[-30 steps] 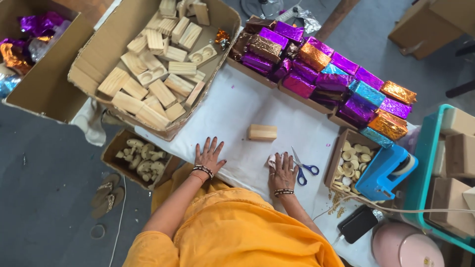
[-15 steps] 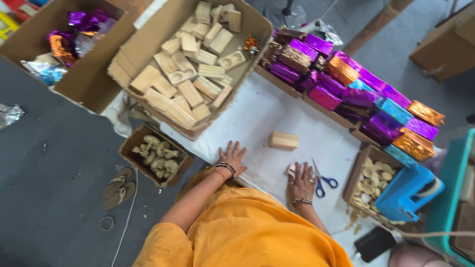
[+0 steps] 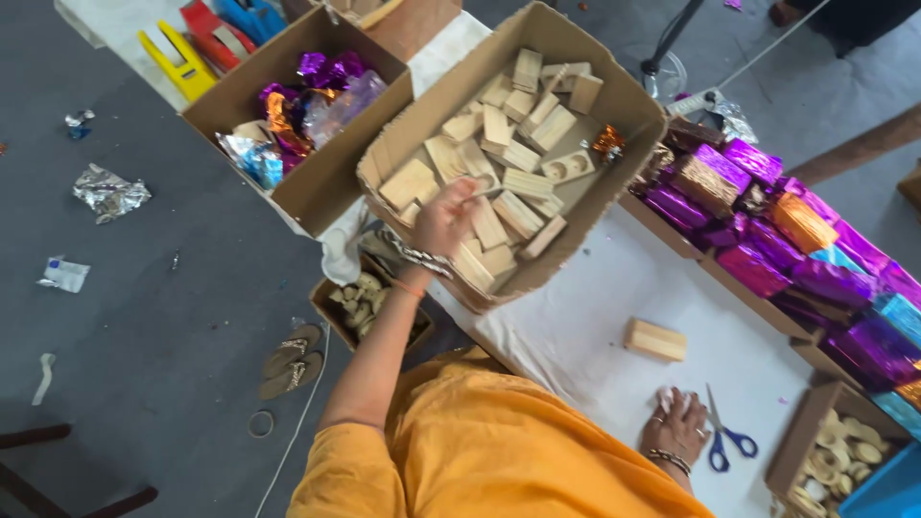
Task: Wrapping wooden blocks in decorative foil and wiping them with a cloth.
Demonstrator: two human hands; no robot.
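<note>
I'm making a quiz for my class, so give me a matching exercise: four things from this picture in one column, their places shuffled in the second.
1 left hand
2 right hand
3 scissors
4 sandals

A on the grey floor
B flat on the white table
C in the box of wooden blocks
D on the table beside the right hand

Pairs: 1-C, 2-B, 3-D, 4-A

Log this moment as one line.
left hand: reaching into box of wooden blocks | right hand: flat on table, beside scissors
</note>
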